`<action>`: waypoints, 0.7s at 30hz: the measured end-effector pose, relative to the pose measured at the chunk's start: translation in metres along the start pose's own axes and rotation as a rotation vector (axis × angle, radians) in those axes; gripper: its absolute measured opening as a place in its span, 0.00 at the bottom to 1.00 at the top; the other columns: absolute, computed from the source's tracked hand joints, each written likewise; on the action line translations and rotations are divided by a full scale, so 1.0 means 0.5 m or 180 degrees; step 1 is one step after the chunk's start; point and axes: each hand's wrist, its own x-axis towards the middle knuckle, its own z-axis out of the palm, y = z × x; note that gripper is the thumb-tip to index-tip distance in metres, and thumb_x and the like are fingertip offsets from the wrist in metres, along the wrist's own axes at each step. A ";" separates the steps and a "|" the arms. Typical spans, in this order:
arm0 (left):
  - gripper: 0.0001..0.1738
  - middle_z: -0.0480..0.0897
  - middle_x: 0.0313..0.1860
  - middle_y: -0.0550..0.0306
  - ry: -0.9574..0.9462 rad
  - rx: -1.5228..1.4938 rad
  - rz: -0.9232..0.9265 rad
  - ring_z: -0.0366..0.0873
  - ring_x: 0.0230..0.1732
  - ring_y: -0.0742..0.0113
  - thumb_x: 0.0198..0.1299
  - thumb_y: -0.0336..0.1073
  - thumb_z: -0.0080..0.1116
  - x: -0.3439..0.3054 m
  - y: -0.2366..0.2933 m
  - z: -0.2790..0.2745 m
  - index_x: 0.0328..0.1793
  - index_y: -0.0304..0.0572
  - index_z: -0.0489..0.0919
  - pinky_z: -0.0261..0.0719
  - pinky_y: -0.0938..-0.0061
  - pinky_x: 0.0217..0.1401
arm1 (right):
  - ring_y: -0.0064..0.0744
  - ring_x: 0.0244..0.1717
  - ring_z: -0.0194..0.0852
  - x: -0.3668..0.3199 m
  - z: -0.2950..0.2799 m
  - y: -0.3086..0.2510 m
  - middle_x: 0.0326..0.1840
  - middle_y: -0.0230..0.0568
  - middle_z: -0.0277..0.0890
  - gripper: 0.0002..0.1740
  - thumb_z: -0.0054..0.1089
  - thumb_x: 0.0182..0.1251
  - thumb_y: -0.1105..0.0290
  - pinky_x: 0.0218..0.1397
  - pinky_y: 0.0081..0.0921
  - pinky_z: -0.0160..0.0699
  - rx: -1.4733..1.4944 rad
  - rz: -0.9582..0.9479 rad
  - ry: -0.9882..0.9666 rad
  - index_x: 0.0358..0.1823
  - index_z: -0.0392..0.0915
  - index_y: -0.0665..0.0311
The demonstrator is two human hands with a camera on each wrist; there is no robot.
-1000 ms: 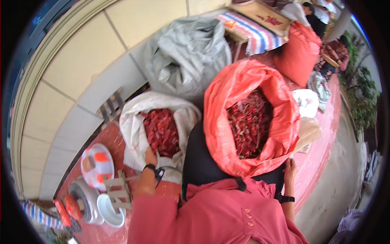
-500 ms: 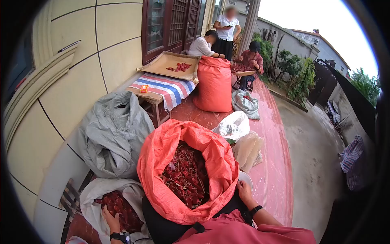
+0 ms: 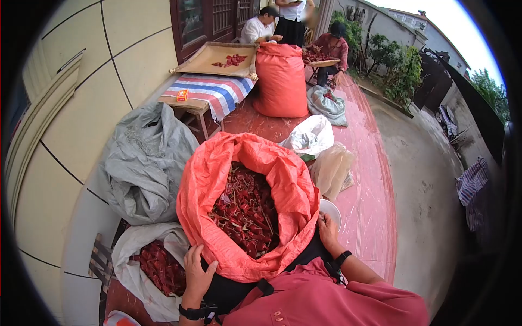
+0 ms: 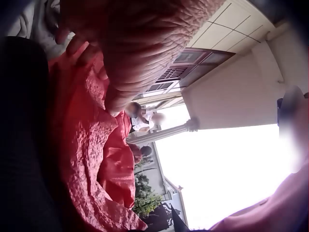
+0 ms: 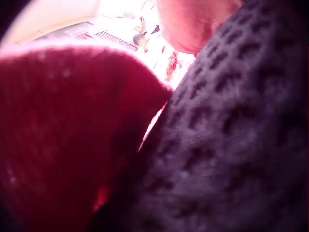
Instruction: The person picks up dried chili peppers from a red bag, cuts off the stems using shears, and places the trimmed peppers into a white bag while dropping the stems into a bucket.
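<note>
Your left hand presses, fingers spread, on the orange sack of chillies just beyond it. Your right hand touches the sack beside it; I cannot tell its grip.

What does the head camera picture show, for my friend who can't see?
A left hand and a right hand rest on the sides of an orange sack full of red chillies. A white sack of chillies sits left of it, a grey sack behind that.
</note>
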 end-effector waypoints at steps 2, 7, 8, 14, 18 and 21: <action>0.47 0.62 0.68 0.36 -0.0266 -0.0148 -0.0178 0.56 0.69 0.37 0.52 0.47 0.68 0.020 -0.008 0.032 0.73 0.37 0.56 0.55 0.49 0.72 | 0.36 0.31 0.76 0.016 0.011 0.033 0.28 0.46 0.77 0.19 0.49 0.73 0.57 0.38 0.33 0.71 0.0165 -0.0085 0.0056 0.42 0.76 0.69; 0.52 0.58 0.70 0.32 -0.0278 -0.0017 -0.0430 0.55 0.70 0.34 0.45 0.43 0.71 0.046 -0.012 0.071 0.75 0.41 0.55 0.54 0.48 0.73 | 0.25 0.29 0.70 0.016 0.011 0.057 0.25 0.34 0.73 0.13 0.58 0.68 0.63 0.35 0.26 0.71 0.0647 -0.0017 0.0222 0.34 0.74 0.68; 0.51 0.54 0.72 0.31 -0.0184 0.0119 -0.0521 0.52 0.72 0.33 0.44 0.39 0.71 0.045 -0.002 0.073 0.75 0.42 0.55 0.53 0.46 0.73 | 0.26 0.28 0.70 0.010 0.006 0.056 0.25 0.34 0.74 0.12 0.59 0.68 0.64 0.36 0.27 0.71 0.0595 0.0004 0.0221 0.35 0.75 0.68; 0.34 0.69 0.65 0.42 -0.0178 0.1061 0.0790 0.59 0.71 0.43 0.51 0.35 0.67 0.074 0.168 0.058 0.66 0.39 0.69 0.54 0.51 0.73 | 0.15 0.27 0.63 -0.021 -0.024 0.025 0.27 0.27 0.70 0.14 0.49 0.76 0.62 0.29 0.16 0.62 0.1533 -0.0136 0.0048 0.44 0.78 0.66; 0.48 0.71 0.63 0.37 -0.1519 0.0849 0.1010 0.63 0.68 0.39 0.51 0.54 0.67 0.047 0.174 0.148 0.71 0.32 0.62 0.57 0.51 0.71 | 0.23 0.31 0.68 -0.053 -0.037 -0.039 0.33 0.31 0.73 0.10 0.57 0.70 0.67 0.35 0.21 0.70 0.1142 -0.0838 -0.0400 0.49 0.78 0.60; 0.44 0.77 0.54 0.39 -0.1714 0.1387 0.1017 0.71 0.59 0.46 0.49 0.45 0.68 0.018 0.163 0.197 0.69 0.31 0.63 0.61 0.52 0.65 | 0.41 0.41 0.79 -0.082 -0.062 -0.107 0.44 0.41 0.76 0.18 0.67 0.55 0.73 0.47 0.31 0.78 0.0076 -0.2167 -0.0789 0.49 0.80 0.58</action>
